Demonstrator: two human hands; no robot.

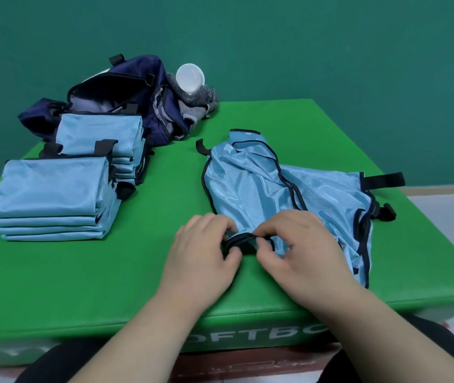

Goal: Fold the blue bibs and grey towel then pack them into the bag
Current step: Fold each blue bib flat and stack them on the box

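A light blue bib (pixel 259 186) with black trim lies crumpled and unfolded on the green pad (pixel 165 205), right of centre. At its near edge my left hand (pixel 203 250) and my right hand (pixel 297 244) both pinch a black strap (pixel 244 239) of that bib. Two stacks of folded blue bibs sit on the left: a near stack (pixel 51 197) and a far stack (pixel 101 139). Behind them the dark navy bag (pixel 126 92) stands open. The grey towel (pixel 195 103) lies bunched against the bag's right side.
A white round lid or bottle end (pixel 190 77) pokes up from the grey towel. The green pad's front edge runs just below my wrists. A teal wall stands behind, and pale floor (pixel 447 217) shows to the right.
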